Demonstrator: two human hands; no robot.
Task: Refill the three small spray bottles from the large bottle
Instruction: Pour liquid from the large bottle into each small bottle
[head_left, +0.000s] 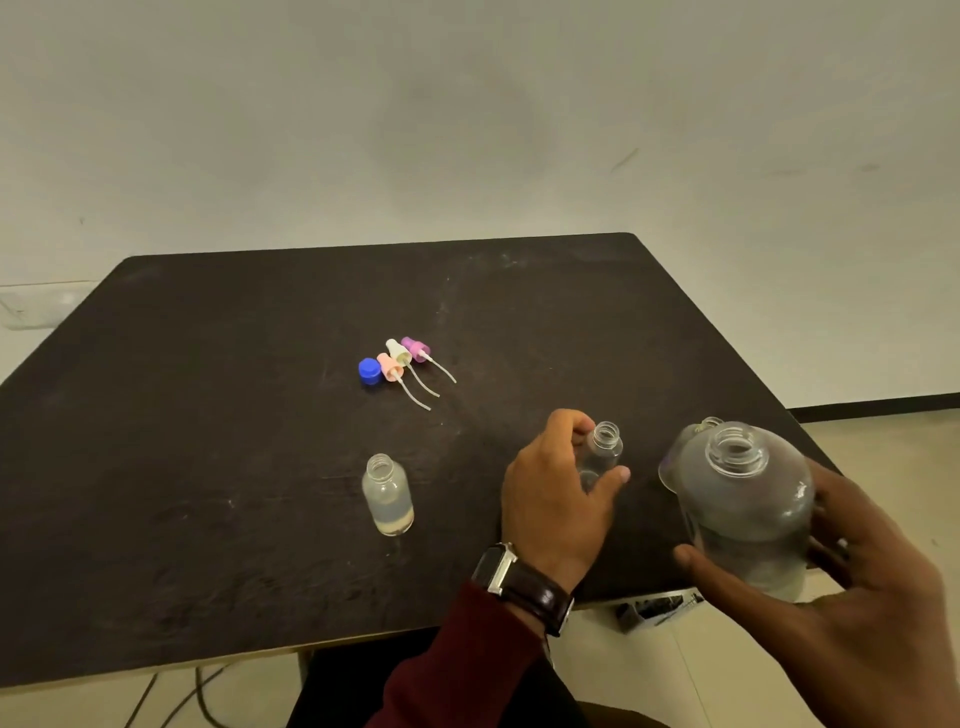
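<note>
My right hand (852, 587) grips the large clear bottle (748, 514), uncapped and raised above the table's right edge. My left hand (556, 493) holds a small open bottle (602, 452) standing on the table, fingers and thumb curled round it. Another small bottle (388, 494) stands alone to the left with some liquid in its bottom. A third small bottle (685, 447) is mostly hidden behind the large one. The pink (389, 367), white (399, 352) and purple (416, 347) spray heads and a blue cap (369, 371) lie grouped further back.
The dark table (208, 415) fills the view, with a pale wall behind it. Its right edge runs close under the large bottle. Cables hang below the front edge at the left. A watch sits on my left wrist.
</note>
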